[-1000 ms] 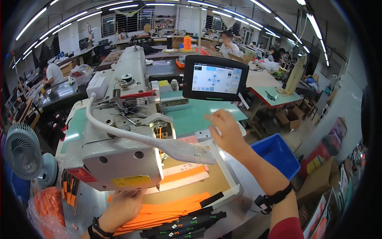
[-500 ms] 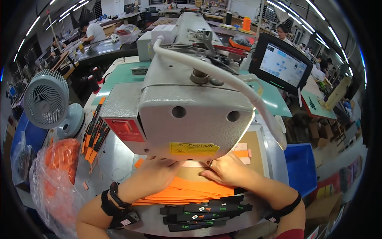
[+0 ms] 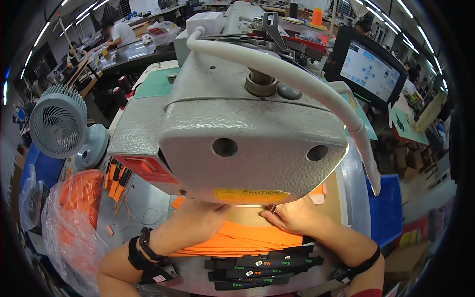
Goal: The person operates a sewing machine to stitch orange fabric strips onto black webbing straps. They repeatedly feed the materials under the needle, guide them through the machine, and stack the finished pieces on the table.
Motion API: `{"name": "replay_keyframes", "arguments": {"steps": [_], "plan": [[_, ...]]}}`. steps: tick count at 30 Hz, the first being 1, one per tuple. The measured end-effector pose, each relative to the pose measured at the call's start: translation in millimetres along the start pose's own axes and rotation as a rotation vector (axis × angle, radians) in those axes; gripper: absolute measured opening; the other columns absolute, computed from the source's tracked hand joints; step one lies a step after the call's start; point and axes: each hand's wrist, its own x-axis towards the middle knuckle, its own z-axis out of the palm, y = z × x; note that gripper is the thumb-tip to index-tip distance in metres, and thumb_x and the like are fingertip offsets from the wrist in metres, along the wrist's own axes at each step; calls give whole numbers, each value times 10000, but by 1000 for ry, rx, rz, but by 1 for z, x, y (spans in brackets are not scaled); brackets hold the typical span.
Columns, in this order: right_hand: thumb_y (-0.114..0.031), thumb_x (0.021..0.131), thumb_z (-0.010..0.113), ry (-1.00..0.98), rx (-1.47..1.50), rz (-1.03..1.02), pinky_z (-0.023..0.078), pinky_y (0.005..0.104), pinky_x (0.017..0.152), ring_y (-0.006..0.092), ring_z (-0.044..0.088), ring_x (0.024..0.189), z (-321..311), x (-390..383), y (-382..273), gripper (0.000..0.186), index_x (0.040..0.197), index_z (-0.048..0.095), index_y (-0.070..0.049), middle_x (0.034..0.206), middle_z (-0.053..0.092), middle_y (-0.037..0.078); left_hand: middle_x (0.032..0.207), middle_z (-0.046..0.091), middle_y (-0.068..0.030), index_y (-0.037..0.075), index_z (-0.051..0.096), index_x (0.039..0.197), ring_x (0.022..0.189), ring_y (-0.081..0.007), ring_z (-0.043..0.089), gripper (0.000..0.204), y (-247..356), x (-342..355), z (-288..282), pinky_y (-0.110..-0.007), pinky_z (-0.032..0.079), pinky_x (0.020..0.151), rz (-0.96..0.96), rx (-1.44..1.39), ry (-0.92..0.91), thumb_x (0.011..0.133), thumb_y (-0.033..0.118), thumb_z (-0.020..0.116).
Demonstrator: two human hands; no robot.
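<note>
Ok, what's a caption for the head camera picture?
Left hand and right hand under the machine, near orange strips and black strips.

The left hand (image 3: pixel 198 222) and the right hand (image 3: pixel 295 216) are partly hidden by the sewing machine head (image 3: pixel 252 158); whether anything is gripped cannot be told. The red sleeve (image 3: pixel 368 292) is cut off below. The touchscreen (image 3: pixel 369 68) is too blurred to be read.

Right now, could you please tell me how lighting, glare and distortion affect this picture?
Head view: black fisheye borders round off the corners; head view: white light glows along the lower right edge of the sewing machine, above the right hand, and its bumpy paint catches shiny highlights; head view: the orange strips look fairly sharp.
</note>
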Motion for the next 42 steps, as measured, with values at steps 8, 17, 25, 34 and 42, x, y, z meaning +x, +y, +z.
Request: {"name": "replay_keyframes", "arguments": {"steps": [8,17,25,34,42], "plan": [[-217,866,764,-24,17,5,454,434,852,301,559,999,-5,3,-2,313,1110,678,-40,1148,591,100,1129,642,-195,-48,639,1234,1076,-396,605,430,5,5,-4,-526,467,903,3,27,61,811,-12,571],[-167,869,729,-13,-19,11,474,435,876,312,576,1037,-7,4,-6,274,1101,689,-27,1155,606,113,1139,635,-209,-35,613,1305,1089,-409,598,504,3,4,-5,-522,472,908,-10,15,34,803,-20,572],[-92,852,642,-27,-18,22,487,433,925,316,590,1103,-8,2,-5,266,1091,719,-6,1173,621,122,1116,632,-201,-37,576,1364,1092,-415,583,577,2,6,-7,-538,463,931,9,-14,28,788,-23,569],[-83,854,641,-9,-7,41,491,440,938,324,594,1143,-6,3,-5,259,1083,730,-3,1200,633,131,1047,646,-184,-26,557,1402,1080,-393,592,619,2,4,-6,-527,446,984,19,30,27,785,3,594],[-95,868,650,-30,37,77,489,434,931,329,613,1103,-4,3,-4,229,1059,739,-4,1149,665,134,1029,668,-154,2,560,1417,1083,-373,608,635,0,1,-3,-519,448,981,2,21,28,783,7,603]]}}
